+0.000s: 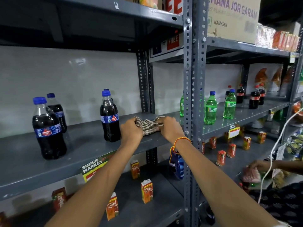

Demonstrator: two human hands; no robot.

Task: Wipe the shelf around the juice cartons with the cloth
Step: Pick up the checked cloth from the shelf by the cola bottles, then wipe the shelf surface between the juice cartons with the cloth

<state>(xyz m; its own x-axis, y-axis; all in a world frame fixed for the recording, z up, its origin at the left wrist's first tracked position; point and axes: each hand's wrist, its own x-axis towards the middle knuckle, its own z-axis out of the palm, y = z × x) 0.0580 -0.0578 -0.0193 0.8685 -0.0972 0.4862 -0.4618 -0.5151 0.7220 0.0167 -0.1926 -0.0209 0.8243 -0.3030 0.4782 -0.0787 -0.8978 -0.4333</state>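
A striped brown-and-white cloth (148, 124) lies bunched on the grey middle shelf (82, 153), to the right of a dark cola bottle (110, 117). My left hand (131, 130) grips the cloth's left end and my right hand (170, 126) grips its right end. Several small orange juice cartons (147, 190) stand upright and spaced apart on the lower shelf (157, 210), below my forearms. More red cartons (231, 150) stand on the lower shelf of the bay to the right.
Two more cola bottles (49, 128) stand at the left of the middle shelf. A perforated steel upright (195, 112) divides the bays. Green bottles (210, 108) stand beyond it. Another person's hand (257, 166) reaches in at the lower right. A white cord (270, 161) hangs there.
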